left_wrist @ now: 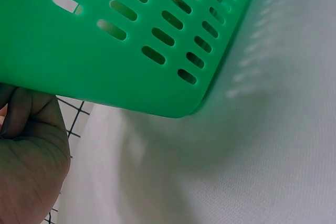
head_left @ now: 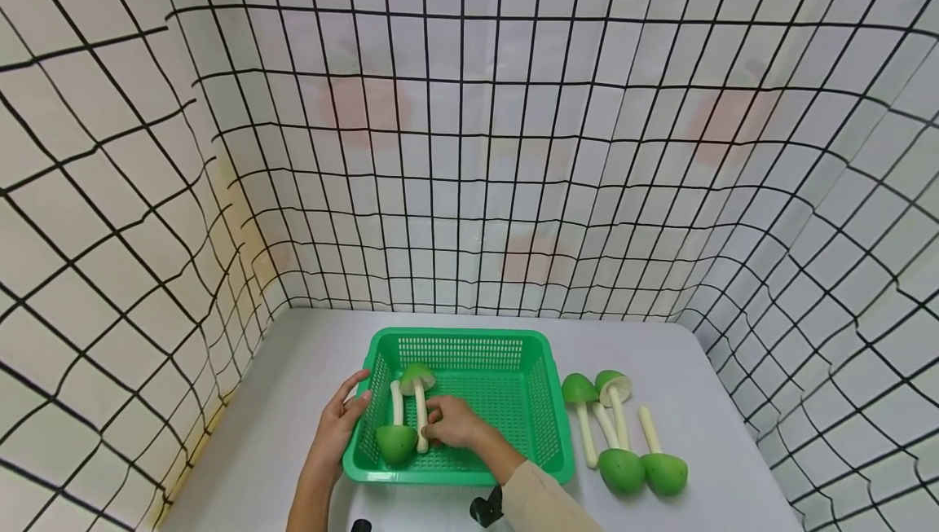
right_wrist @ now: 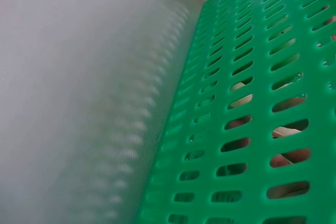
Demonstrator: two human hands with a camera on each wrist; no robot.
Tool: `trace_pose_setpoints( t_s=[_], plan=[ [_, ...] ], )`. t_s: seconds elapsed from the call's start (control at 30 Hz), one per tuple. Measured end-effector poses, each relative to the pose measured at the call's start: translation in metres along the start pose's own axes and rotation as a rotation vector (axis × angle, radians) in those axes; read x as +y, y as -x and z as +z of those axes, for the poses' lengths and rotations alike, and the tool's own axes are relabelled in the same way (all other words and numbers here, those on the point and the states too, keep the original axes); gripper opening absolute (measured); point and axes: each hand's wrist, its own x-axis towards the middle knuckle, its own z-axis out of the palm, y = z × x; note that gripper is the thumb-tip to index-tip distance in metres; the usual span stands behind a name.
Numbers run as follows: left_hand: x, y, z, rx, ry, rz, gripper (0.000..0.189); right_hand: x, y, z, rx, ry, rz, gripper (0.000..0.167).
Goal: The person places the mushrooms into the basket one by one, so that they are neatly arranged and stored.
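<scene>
In the head view, I saw one green basket [head_left: 411,477] on the table [head_left: 308,353]. Two mushrooms lay in it toward 9 o'clock. The near mushroom [head_left: 396,444] had its cap at 6, the far mushroom [head_left: 417,377] at 12. The right hand [head_left: 456,424] pinched the far one's stem low down. The left hand [head_left: 339,422] rested on the rim at 9 o'clock, finger and thumb spread. Four more mushrooms [head_left: 622,472] lay out at 3 o'clock, making six. They looked light and foamy, maybe a bit stiff; thin stems might bend, so mid-stem seemed best to hold.

In the left wrist view, the left hand touched the rim at 8 o'clock.

In the right wrist view, the basket hid most of the right hand's fingers.
</scene>
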Motion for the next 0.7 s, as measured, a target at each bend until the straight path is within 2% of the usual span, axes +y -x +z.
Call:
trace_pose_setpoints(
  t_s=[0.27, 0.4, 0.57, 0.7],
  plan=[
    [0.000, 0.000, 0.001, 0.011, -0.020, -0.007, 0.052, 0.006, -0.002, 0.000, 0.024, -0.008, 0.001, 0.044],
    [0.000, 0.000, 0.001, 0.013, -0.025, -0.002, 0.052, 0.004, 0.000, -0.002, 0.032, 0.016, -0.005, 0.048],
    [0.001, 0.000, 0.000, 0.007, -0.018, 0.000, 0.053, -0.002, 0.006, -0.008, 0.103, 0.039, 0.029, 0.053],
    [0.002, 0.000, -0.001, 0.007, -0.018, -0.004, 0.053, -0.004, 0.013, -0.016, 0.155, 0.034, 0.034, 0.049]
  ],
)
